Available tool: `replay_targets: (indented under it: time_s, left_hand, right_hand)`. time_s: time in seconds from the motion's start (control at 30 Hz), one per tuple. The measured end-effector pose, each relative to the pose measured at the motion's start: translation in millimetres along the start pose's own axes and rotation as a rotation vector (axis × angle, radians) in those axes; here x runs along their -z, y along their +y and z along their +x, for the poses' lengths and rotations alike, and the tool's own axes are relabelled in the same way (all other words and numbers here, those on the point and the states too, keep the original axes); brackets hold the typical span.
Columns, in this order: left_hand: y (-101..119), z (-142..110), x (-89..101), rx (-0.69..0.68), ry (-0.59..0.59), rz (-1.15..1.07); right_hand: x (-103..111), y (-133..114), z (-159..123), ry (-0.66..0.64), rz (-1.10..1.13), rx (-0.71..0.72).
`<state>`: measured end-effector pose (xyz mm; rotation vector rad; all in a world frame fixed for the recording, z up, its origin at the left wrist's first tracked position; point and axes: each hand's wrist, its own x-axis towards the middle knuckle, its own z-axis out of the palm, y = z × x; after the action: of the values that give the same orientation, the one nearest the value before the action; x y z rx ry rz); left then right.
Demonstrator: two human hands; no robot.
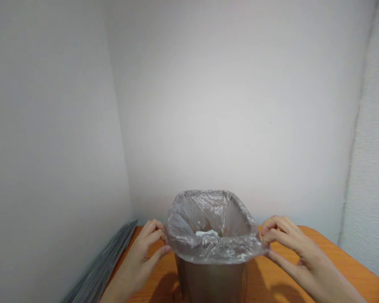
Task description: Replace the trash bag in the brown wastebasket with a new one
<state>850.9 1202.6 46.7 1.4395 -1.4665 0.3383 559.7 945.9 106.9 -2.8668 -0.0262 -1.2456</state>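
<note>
A brown trash bin (213, 280) stands upright on the table, lined with a clear plastic bag (211, 250) folded out over its rim. Something white, perhaps paper (206, 232), lies down inside the liner. My left hand (147, 252) pinches the bag's edge at the left side of the rim. On the opposite side, my right hand (292, 248) has thumb and fingers closed on the bag's edge, which stretches out a little from the bin there. The bin's base is cut off by the bottom of the view.
The orange-brown wooden table (337, 265) reaches back to a pale wall (233, 105). Another wall (50, 126) rises on the left. Along the table's left edge lies a long bundle of grey, folded-looking material (105, 263). Curtain-like textured white stuff (372, 168) hangs at right.
</note>
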Motion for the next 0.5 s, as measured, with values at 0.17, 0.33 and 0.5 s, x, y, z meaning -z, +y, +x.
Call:
replay_targets:
  time_s: [0.17, 0.33, 0.5]
  left_hand:
    - [2, 8, 9.3, -0.061, 0.114, -0.038]
    - [-15, 63, 13.7, -0.078, 0.283, 0.018]
    - [-56, 111, 12.0, 0.108, 0.377, -0.116]
  right_hand:
    - [7, -10, 13, 0.091, 0.15, 0.022]
    - [11, -4, 61, 0.197, 0.097, -0.021]
    - [4, 35, 102, 0.228, 0.216, -0.325]
